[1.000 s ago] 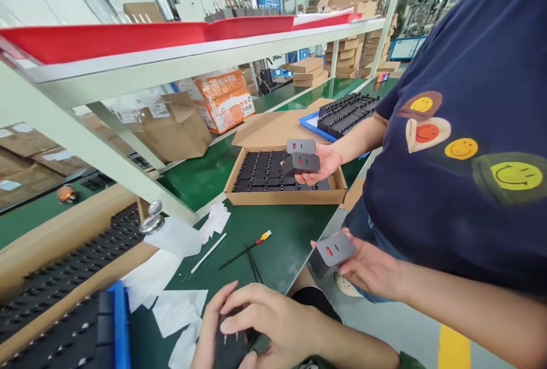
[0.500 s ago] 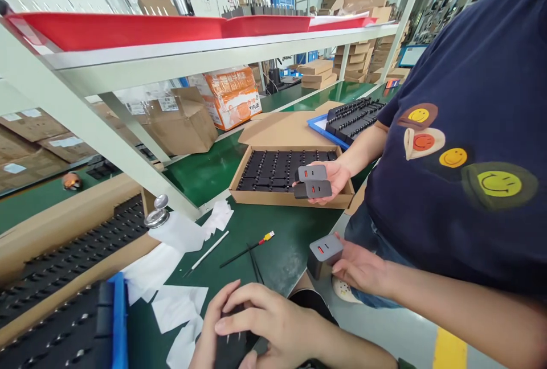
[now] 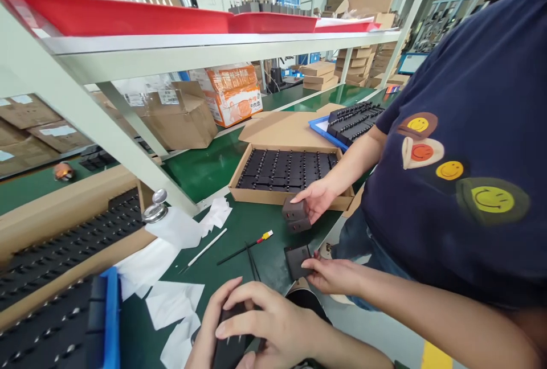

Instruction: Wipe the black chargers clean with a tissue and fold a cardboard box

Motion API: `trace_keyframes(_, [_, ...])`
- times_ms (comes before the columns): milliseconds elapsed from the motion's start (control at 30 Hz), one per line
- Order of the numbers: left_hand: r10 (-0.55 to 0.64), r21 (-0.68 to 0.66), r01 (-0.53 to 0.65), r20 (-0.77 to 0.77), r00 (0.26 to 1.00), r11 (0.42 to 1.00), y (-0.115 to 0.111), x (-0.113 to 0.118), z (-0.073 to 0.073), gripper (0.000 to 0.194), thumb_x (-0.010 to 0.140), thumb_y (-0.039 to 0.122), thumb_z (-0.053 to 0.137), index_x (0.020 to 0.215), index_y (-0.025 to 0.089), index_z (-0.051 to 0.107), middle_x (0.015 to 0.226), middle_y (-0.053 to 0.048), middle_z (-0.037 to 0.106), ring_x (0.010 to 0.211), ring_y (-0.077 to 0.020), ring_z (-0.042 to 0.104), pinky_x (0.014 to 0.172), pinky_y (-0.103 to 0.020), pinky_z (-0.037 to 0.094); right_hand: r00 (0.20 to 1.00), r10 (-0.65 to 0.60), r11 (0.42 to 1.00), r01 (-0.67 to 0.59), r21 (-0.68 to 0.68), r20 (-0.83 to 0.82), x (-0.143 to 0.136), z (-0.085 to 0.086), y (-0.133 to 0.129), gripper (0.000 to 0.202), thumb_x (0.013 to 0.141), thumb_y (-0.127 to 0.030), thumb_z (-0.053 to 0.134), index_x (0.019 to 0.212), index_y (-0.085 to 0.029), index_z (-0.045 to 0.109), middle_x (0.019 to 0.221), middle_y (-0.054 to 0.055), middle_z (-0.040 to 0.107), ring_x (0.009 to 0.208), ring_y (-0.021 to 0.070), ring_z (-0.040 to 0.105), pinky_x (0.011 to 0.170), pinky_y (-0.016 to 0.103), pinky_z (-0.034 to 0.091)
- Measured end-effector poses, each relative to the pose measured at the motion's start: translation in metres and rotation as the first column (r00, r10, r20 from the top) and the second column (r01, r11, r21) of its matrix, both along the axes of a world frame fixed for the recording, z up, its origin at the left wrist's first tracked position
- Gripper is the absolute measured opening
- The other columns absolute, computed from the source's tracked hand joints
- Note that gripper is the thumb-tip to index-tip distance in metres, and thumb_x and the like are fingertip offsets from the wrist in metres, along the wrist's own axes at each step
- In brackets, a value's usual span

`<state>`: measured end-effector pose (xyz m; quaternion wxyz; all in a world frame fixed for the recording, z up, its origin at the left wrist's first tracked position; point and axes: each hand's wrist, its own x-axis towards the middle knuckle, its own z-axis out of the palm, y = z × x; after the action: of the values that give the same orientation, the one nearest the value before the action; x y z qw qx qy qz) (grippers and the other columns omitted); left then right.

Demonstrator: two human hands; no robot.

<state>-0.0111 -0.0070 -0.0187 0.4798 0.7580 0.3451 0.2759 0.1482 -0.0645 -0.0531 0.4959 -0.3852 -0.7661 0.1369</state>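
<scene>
Fingers of both hands [image 3: 256, 323] clasp a black part [image 3: 228, 349] — perhaps a charger — near the part-filled carton [image 3: 273, 195].

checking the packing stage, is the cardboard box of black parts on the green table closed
No, the brown cardboard box lies open on the green table, showing rows of black parts inside.

Camera: one, worn on my head.
Facing: forward and down over the green bench [image 3: 205, 172], shelf [image 3: 213, 50] overhead.
Nearness: my hands at the bottom edge, close.
Shared view: none, single view.
</scene>
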Motion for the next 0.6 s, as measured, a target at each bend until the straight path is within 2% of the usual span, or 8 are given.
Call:
trace_keyframes(100, [0.001,0.014,-0.001,0.001,1.000,1.000,-0.018,-0.004,0.012,0.059,0.089,0.051,0.057,0.141,0.025,0.047,0.142,-0.011,0.056,0.134,-0.0352,0.052,0.111,-0.049,0.048,0.998,-0.001,0.998,0.004,0.056,-0.057,-0.001,0.016,-0.004,0.055,0.094,-0.050,0.060,0.137,-0.017,0.049,0.129,0.014,0.051,0.127,0.0173,0.051,0.106,0.026,0.047])
trace_keyframes(233, [0.006,-0.031,-0.008,-0.053,0.999,0.999,-0.028,-0.013,0.016,0.056,0.094,0.049,0.055,0.143,0.025,0.042,0.149,-0.010,0.049,0.141,-0.0313,0.045,0.114,-0.044,0.044,0.993,0.018,0.997,-0.009,0.077,-0.120,-0.004,0.027,-0.006,0.047,0.099,-0.042,0.053,0.136,-0.014,0.050,0.127,0.016,0.052,0.127,0.0176,0.051,0.107,0.027,0.047])
trace_keyframes(333, [-0.038,-0.073,0.034,-0.062,0.997,0.997,-0.026,-0.019,0.014,0.058,0.092,0.044,0.060,0.143,0.024,0.041,0.150,-0.010,0.049,0.142,-0.0294,0.045,0.114,-0.041,0.045,0.993,0.030,0.999,-0.025,0.043,-0.116,-0.008,0.028,-0.006,0.046,0.099,-0.041,0.054,0.135,-0.013,0.051,0.126,0.016,0.053,0.127,0.0175,0.052,0.107,0.027,0.047])
trace_keyframes(600, [0.043,-0.084,-0.049,-0.063,0.997,0.995,-0.028,-0.021,0.020,0.057,0.092,0.044,0.060,0.143,0.025,0.043,0.147,-0.008,0.053,0.139,-0.0285,0.048,0.113,-0.039,0.044,0.998,0.058,0.994,-0.058,-0.092,0.002,-0.012,0.021,-0.004,0.048,0.099,-0.045,0.052,0.134,-0.013,0.044,0.132,0.019,0.051,0.133,0.0184,0.047,0.108,0.031,0.046])
